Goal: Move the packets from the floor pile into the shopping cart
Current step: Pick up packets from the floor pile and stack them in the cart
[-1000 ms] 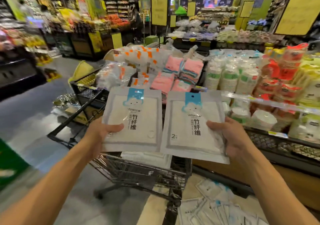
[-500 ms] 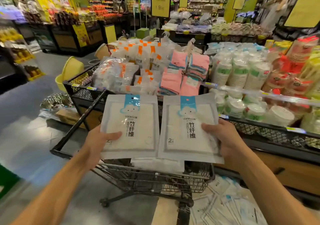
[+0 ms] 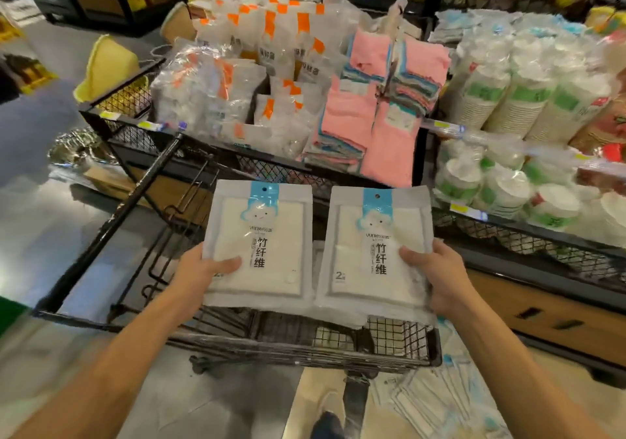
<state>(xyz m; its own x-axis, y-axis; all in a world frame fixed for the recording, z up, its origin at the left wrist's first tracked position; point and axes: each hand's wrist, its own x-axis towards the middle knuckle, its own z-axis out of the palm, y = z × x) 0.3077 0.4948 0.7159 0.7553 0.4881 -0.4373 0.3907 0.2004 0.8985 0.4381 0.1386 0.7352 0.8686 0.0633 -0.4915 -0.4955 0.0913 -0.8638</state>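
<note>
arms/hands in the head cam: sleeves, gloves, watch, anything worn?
Both forearms enter from the bottom corners and are bare as far as the frame shows: no sleeve in view. The left hand and right hand have no gloves, and no watch, band or ring is visible. No cables or markers. Motion blur softens the lower arms, so fine detail there cannot be told.

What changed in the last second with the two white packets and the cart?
Both white, blue-topped packets, left and right, have come down from chest height to just above the black wire shopping cart, and the view has tipped down with them. The left hand and right hand still grip one each. Nothing released; more packets remain on the floor pile.
</note>
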